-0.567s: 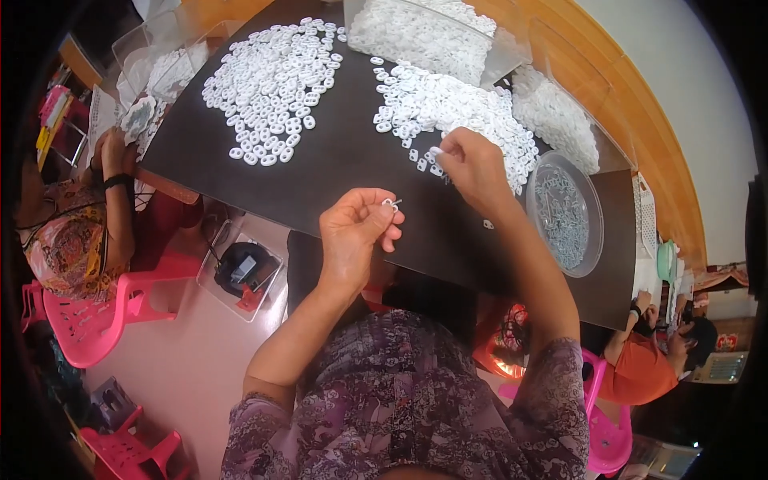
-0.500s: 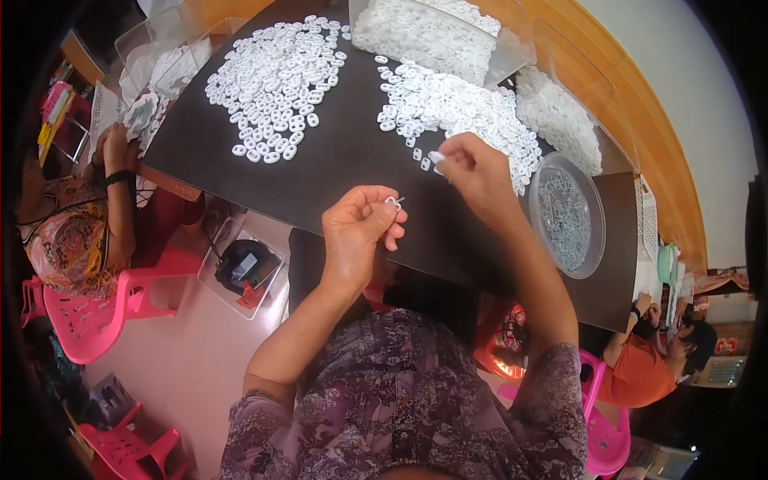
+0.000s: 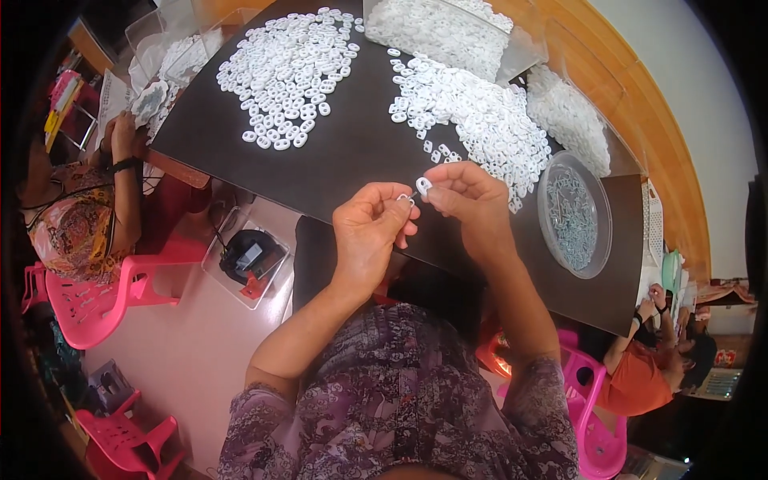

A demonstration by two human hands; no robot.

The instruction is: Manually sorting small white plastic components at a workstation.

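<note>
White pieces (image 3: pixel 438 36) in bin (image 3: pixel 522 60); metal bits (image 3: pixel 573 228) in dish (image 3: pixel 605 212).

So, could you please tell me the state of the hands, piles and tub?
Left hand: closed, pinching a white part
Right hand: closed, pinching a white oval piece
Left pile: loose on the table
Right pile: loose, partly scattered
Round tub: open, holding silvery pieces

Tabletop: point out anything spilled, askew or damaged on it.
Nothing looks clearly wrong. A few white pieces lie apart from the right-hand heap, on its near side, but that seems ordinary scatter. The metal parts sit inside their round tub; no damage shows.
</note>
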